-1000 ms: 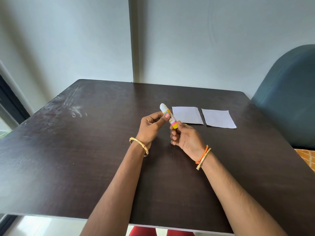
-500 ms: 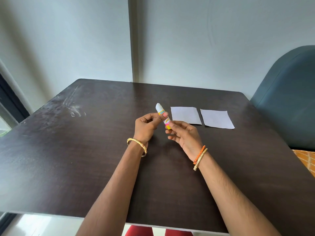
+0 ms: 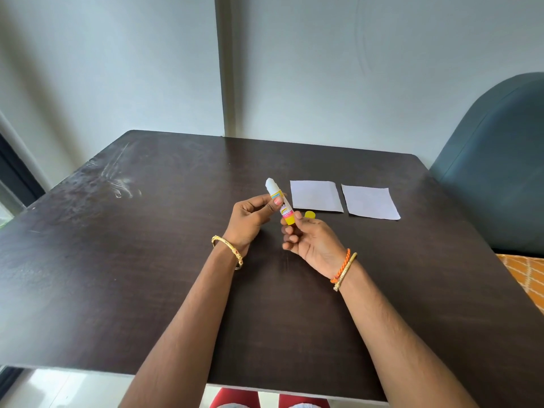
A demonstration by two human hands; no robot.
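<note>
Just above the table: glue stick in 2 hands

Tilted with its white tip up and away, the glue stick (image 3: pixel 284 208) sits over the middle of the table (image 3: pixel 117 260), off its surface. The left hand (image 3: pixel 250 219) grips its upper body, thumb pressed on the label and fingers curled round behind. The right hand (image 3: pixel 315 242) pinches the yellow base between thumb and forefinger, and its other fingers are loosely curled. A yellow cap (image 3: pixel 309 214) lies on the table just beyond the right hand, near 2 white papers (image 3: pixel 315 195) lying side by side.
</note>
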